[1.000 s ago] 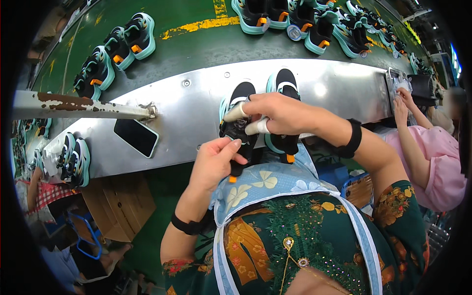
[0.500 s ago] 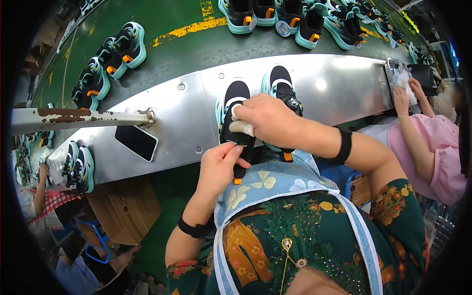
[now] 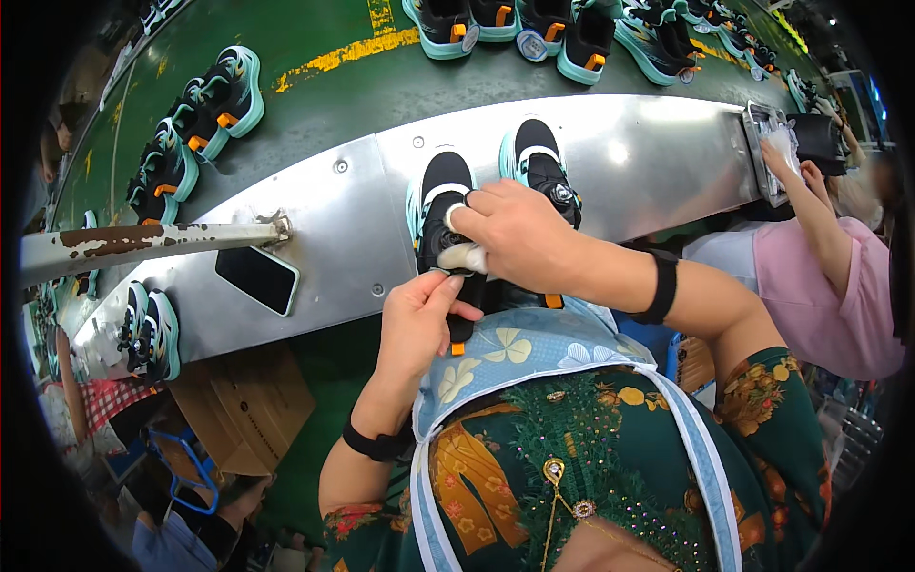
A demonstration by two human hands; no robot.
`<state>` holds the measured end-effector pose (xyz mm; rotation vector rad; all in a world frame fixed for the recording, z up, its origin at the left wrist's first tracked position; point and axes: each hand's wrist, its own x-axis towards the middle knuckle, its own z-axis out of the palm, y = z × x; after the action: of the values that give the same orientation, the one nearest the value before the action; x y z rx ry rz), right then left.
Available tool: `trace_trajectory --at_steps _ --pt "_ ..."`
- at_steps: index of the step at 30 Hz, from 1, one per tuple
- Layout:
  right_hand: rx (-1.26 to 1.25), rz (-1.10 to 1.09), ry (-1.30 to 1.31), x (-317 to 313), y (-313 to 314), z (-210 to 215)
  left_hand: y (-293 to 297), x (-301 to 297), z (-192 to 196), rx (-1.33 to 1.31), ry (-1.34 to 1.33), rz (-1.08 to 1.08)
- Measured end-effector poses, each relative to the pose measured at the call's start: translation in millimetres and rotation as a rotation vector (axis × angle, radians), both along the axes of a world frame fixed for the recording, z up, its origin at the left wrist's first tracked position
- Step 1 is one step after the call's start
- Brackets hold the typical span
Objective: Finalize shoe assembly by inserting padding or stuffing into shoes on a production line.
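Both hands meet over the near shoe [image 3: 440, 205] of a black-and-teal pair standing on the metal desk [image 3: 648, 162], right at its front edge before the person. The right hand [image 3: 519, 234] lies across the shoe's upper, fingers curled around a small white wad [image 3: 464, 257], which it presses against the shoe. The left hand [image 3: 419, 319] comes up from below, its fingers closed in a pinch on the shoe's rear, thumb touching the white wad's underside. The second shoe [image 3: 536, 162] stands just beside the first, on its right, partly covered by the right hand. A dark phone [image 3: 257, 279] lies flat on the desk to the left, near a rusty white bar [image 3: 143, 240] that reaches in from the left edge. More shoes of the same kind [image 3: 205, 110] sit in rows on the green belt [image 3: 324, 38] beyond the desk. At far right another person's hand [image 3: 777, 157] rests on a tray [image 3: 762, 124] at the desk's end.
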<state>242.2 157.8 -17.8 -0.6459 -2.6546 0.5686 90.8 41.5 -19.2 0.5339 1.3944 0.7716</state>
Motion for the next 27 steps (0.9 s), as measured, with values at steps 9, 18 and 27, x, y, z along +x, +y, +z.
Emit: trace_trajectory --at_steps 9,18,27 --pt "0.010 0.033 -0.065 7 1 13 4 3 6 0.024 0.070 -0.020" --pt "0.054 -0.008 0.009 1 7 1 2 7 -1 0.024 -0.042 0.062" --pt "0.008 0.033 0.062 -12 -2 -8 -2 -11 -5 -0.021 -0.075 0.052"
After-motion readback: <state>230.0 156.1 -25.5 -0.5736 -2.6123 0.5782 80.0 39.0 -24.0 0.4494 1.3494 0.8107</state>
